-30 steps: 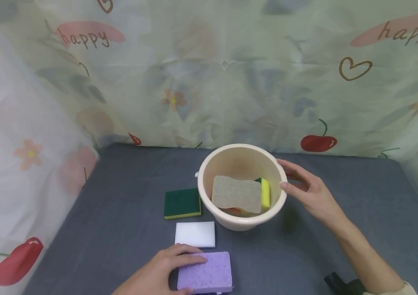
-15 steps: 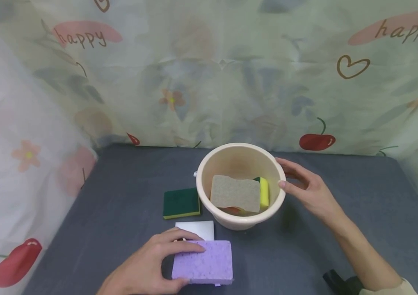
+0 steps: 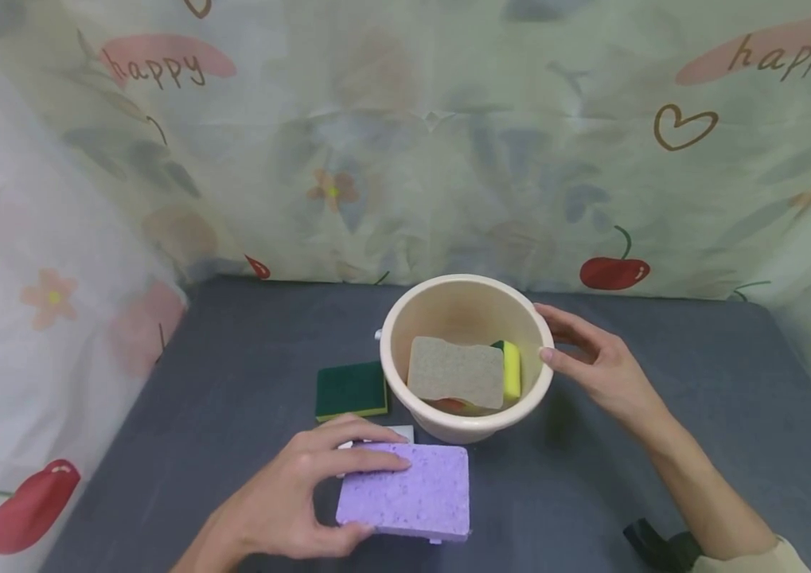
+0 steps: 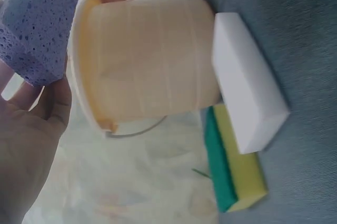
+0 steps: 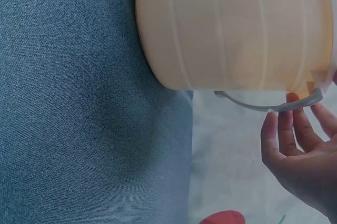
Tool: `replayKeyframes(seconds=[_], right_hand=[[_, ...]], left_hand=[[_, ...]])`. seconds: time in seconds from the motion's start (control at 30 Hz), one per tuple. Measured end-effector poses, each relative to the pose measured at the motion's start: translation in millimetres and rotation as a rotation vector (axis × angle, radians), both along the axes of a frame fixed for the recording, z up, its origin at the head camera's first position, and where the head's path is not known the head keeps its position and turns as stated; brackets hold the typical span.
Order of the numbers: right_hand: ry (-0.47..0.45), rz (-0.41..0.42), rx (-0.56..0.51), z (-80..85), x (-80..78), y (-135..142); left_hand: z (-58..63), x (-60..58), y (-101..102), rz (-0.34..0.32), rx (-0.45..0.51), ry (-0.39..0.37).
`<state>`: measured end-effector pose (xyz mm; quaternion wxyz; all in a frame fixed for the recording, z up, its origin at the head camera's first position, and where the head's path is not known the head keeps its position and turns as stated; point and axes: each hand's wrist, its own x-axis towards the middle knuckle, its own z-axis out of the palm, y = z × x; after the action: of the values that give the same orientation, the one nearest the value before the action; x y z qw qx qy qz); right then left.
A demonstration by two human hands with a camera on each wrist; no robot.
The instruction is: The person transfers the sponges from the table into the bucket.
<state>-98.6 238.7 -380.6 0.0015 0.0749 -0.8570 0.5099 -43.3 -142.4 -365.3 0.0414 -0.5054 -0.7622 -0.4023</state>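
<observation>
A purple sponge [image 3: 405, 489] is gripped by my left hand [image 3: 290, 485], thumb on its near edge and fingers over the top. In the left wrist view the purple sponge [image 4: 39, 24] is raised off the table, at the height of the bucket's rim. The cream bucket [image 3: 462, 430] stands upright behind it. At the bucket's right side my right hand [image 3: 602, 370] holds the rim, its thumb on the edge. In the right wrist view its fingers touch the grey handle [image 5: 274, 108]. Inside the bucket lie a grey-beige sponge [image 3: 455, 374] and a yellow-green sponge [image 3: 511, 370].
A green-and-yellow scouring sponge [image 3: 351, 390] lies left of the bucket on the dark table [image 3: 255, 342]. Partly covered by my left hand in the head view, a white sponge block [image 4: 247, 82] lies in front of it. A black object [image 3: 656, 545] is near my right forearm.
My left hand has lifted the purple sponge off the table and brought it forward, toward the bucket, hiding more of the white block. My right hand stays at the rim.
</observation>
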Motion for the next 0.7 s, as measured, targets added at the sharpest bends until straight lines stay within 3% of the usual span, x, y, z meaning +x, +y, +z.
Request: replayKeyframes(seconds=[0.17, 0.33, 0.7], right_hand=[[0.001, -0.001, 0.0, 0.1, -1.2, 0], [-0.002, -0.002, 0.006, 1.3, -1.0, 1], [-0.001, 0.012, -0.017, 0.5, -1.0, 2]], left_hand=[[18.7, -10.5, 2, -0.012, 0.034, 0.059], [34.8, -25.2, 6, 0.017, 0.019, 0.1], [45.6, -47.9, 11, 0.072, 0.018, 0.089]])
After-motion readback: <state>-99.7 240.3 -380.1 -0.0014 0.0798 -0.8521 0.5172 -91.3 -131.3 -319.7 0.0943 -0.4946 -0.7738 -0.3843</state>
